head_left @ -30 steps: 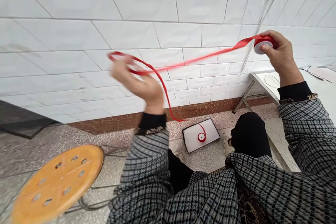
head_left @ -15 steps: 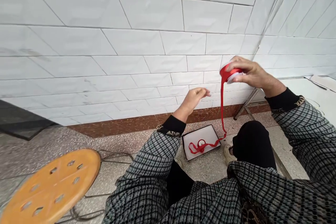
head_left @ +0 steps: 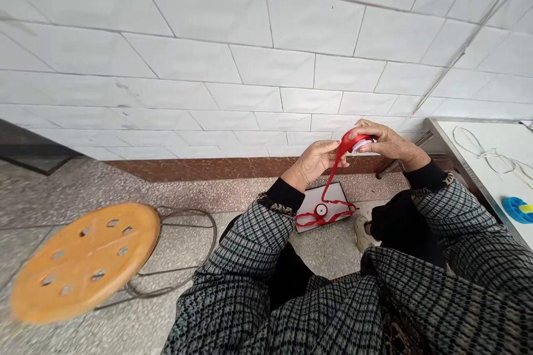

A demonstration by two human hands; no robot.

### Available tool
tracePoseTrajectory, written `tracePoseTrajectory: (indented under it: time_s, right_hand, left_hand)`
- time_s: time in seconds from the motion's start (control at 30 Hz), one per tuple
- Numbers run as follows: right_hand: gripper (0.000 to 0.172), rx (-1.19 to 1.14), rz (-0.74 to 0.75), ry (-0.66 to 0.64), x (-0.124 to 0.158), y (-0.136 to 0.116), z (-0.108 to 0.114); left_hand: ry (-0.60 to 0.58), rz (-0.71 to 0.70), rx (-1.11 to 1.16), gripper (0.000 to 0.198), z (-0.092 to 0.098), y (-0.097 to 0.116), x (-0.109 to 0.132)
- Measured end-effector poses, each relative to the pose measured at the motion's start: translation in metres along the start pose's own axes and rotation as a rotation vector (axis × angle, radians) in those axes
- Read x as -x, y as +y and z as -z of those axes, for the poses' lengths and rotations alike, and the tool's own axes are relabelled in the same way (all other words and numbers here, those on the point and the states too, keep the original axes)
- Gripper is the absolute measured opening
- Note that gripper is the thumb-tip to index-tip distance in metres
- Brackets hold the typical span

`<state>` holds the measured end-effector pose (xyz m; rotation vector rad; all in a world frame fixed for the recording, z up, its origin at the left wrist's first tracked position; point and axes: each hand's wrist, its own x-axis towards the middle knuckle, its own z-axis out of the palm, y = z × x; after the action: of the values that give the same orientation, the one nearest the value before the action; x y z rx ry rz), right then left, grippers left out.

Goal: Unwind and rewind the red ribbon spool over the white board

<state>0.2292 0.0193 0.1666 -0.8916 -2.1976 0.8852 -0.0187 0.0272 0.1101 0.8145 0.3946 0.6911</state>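
Note:
My right hand (head_left: 385, 143) is closed round a spool of red ribbon (head_left: 357, 142), held in front of the tiled wall. My left hand (head_left: 317, 160) pinches the red ribbon strand (head_left: 332, 176) just left of the spool. The strand hangs down from the spool to a white card with a dark edge (head_left: 308, 214) on the floor, where loose ribbon loops (head_left: 327, 213) lie piled around a small red coil. Both my sleeves are a grey checked weave with black cuffs.
An orange round stool (head_left: 85, 258) with holes and a wire frame stands at the left. A white table (head_left: 478, 147) at the right carries white cord (head_left: 483, 151) and a blue object (head_left: 518, 209). My dark-trousered knee (head_left: 397, 222) and a shoe (head_left: 363, 234) sit beside the card.
My left hand let the long stretched ribbon fall onto the card, then came back up beside the spool and pinched the strand. The spool came down and left.

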Motion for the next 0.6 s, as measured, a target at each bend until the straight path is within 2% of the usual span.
tracePoseTrajectory:
  time_s: [0.17,0.3,0.37,0.53,0.6]
  right_hand:
    - [0.034,-0.093,-0.03,-0.015,0.003,0.026,-0.022]
    - [0.034,-0.114,-0.067,-0.061,0.006,0.042,-0.031]
    - [0.035,-0.129,-0.072,-0.084,0.008,0.047,-0.032]
    - [0.035,-0.155,-0.089,-0.085,0.014,0.051,-0.032]
    - [0.035,-0.16,-0.102,-0.079,0.016,0.051,-0.031]
  left_hand:
    - [-0.008,0.083,-0.084,0.042,0.021,-0.008,0.005]
    - [0.115,0.029,-0.119,0.038,0.03,-0.014,0.006]
    - [0.149,0.016,-0.093,0.037,0.031,-0.017,0.005]
    - [0.151,0.066,-0.002,0.044,0.025,-0.023,0.0]
    - [0.153,0.095,0.007,0.041,0.024,-0.024,-0.001]
